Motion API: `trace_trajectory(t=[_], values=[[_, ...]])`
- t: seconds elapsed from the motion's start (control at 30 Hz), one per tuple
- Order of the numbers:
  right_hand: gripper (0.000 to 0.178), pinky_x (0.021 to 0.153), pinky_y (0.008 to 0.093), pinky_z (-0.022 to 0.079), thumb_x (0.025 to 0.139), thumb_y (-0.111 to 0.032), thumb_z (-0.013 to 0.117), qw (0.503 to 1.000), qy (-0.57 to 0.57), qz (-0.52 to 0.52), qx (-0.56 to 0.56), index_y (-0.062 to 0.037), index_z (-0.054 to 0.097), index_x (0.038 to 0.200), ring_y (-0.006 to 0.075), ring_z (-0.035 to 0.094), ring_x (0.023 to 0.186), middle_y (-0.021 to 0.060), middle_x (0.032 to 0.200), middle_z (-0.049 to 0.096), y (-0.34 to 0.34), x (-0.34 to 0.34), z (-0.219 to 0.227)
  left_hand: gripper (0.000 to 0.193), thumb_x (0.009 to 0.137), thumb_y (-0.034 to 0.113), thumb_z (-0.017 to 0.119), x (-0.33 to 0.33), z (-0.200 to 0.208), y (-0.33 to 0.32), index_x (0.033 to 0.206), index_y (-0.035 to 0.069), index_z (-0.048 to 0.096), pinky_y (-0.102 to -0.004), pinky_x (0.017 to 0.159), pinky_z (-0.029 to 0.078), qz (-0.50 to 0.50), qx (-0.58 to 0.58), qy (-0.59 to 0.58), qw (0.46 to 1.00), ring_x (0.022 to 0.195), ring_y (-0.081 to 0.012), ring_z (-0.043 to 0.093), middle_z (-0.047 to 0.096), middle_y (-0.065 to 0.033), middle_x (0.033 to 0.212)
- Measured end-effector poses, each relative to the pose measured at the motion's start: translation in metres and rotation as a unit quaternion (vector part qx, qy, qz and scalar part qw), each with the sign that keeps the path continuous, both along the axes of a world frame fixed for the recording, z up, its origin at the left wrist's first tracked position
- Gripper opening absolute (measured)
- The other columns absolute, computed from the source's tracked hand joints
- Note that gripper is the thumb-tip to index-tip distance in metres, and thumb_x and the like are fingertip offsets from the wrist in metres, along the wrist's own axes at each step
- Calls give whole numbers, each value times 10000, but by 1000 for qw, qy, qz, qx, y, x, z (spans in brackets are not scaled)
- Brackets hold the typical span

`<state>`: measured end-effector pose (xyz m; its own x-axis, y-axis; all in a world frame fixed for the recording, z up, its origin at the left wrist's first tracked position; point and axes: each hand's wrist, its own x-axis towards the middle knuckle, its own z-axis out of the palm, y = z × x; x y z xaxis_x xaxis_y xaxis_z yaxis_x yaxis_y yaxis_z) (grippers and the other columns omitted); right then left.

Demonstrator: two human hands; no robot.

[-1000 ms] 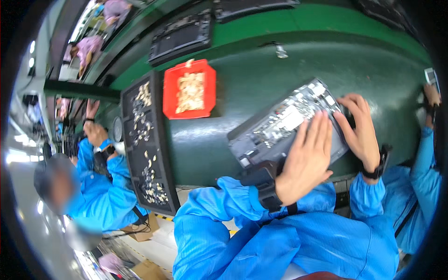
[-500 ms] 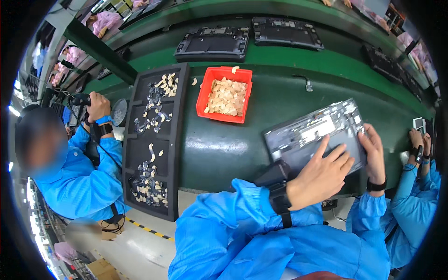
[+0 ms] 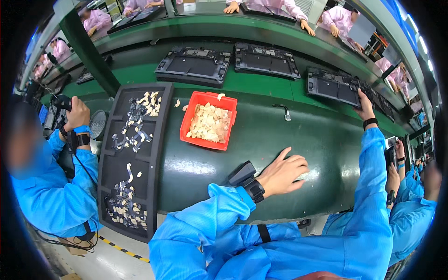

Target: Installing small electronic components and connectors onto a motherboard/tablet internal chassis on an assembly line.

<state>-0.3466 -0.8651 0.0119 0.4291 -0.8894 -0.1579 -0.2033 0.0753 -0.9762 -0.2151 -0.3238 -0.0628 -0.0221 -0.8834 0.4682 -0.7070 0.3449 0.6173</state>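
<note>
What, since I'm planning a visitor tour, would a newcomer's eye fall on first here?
Probably the red bin of pale pieces, left of centre on the green bench. Then the black compartment tray left of it, strewn with small parts. At upper right, the right hand touches an uncovered black device.

The black chassis (image 3: 332,87) partly hides the right hand (image 3: 366,107).

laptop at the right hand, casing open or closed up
Open: the laptop shows inner parts with no cover over them; the right hand is at its edge.
</note>
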Motion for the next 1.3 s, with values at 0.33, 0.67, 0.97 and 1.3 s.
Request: trace_trajectory(t=[0.33,0.67,0.97,1.3], values=[[267,727,519,521,974,-405,664,995,101,-21,13,-158,678,1074,215,620,855,0,962,628,4,68,-33,283,896,273,720,-1,2,3,1140,130,720,-595,1228,274,9,10,-9,1000,1299,-227,557,624,-51,1252],[698,991,504,523,968,-559,586,667,341,125,-651,83,674,1230,490,675,1081,352,1200,676,82,172,16,250,863,253,735,-4,5,-6,1080,129,735,-577,1210,299,19,-15,3,1000,1263,-219,556,622,-45,1207],[821,959,451,501,912,-724,604,733,445,226,-461,55,762,1116,376,704,1019,238,1073,756,132,351,-12,223,828,251,739,-11,-10,-5,1024,145,750,-567,1218,284,36,-23,-3,999,1247,-222,552,625,-50,1187],[459,837,332,524,915,-403,806,964,34,227,-133,-4,717,1123,181,671,873,59,990,737,198,345,71,176,798,240,752,-14,-20,-6,947,147,772,-558,1229,288,64,-28,3,998,1211,-214,567,639,-39,1160]])
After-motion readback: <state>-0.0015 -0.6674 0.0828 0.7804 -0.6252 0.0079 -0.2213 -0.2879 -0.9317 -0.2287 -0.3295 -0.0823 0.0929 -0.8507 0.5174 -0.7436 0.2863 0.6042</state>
